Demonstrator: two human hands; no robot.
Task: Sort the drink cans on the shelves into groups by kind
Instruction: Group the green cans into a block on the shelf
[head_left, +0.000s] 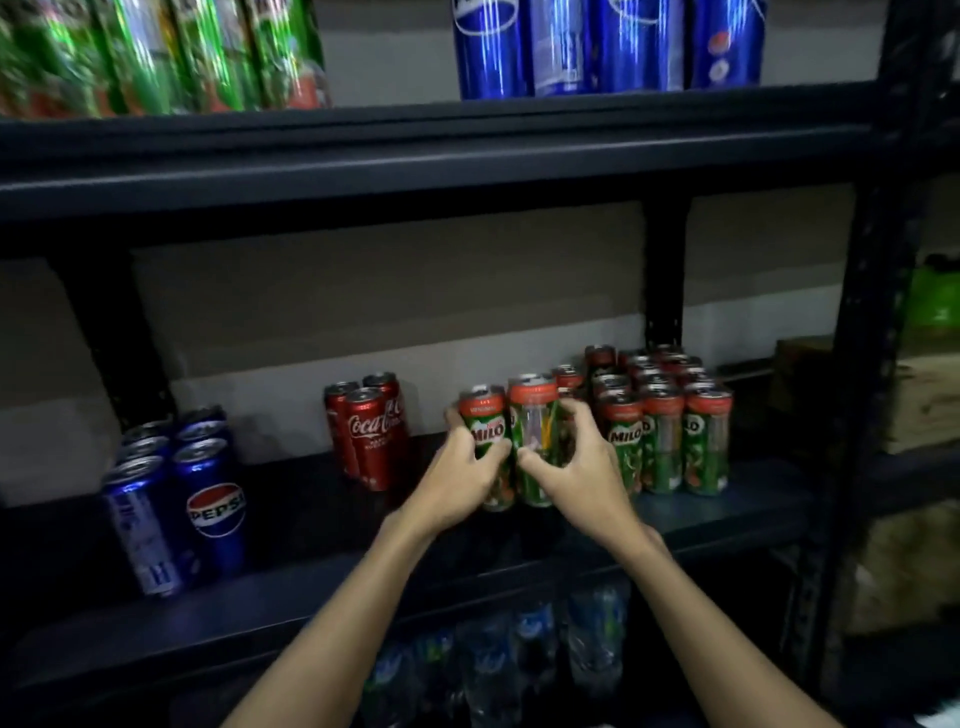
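Both forearms reach up from six o'clock to the middle shelf (727, 512). My left hand (460, 480) curls round one Milo can (487, 441) and my right hand (584, 475) round its neighbour (535, 426); the two stand touching, just beside the main Milo block (670, 431) at three o'clock. By my reckoning the sorting is well along: on this shelf the Pepsi cans (176, 499) are gathered at nine o'clock, the Coca-Cola cans (371, 428) stand between them and my hands, and the Milo group is nearly whole, lacking only the pair I grip. On the upper shelf (415, 156), green cans (156, 57) sit at eleven o'clock and blue cans (608, 47) at one o'clock, apart from their kin below, so joining those may remain. Shelving is dark metal with a pale wall behind; bottled drinks (519, 670) show dimly on the level beneath, and cardboard boxes (919, 395) sit beyond the upright at three o'clock. Light is low.
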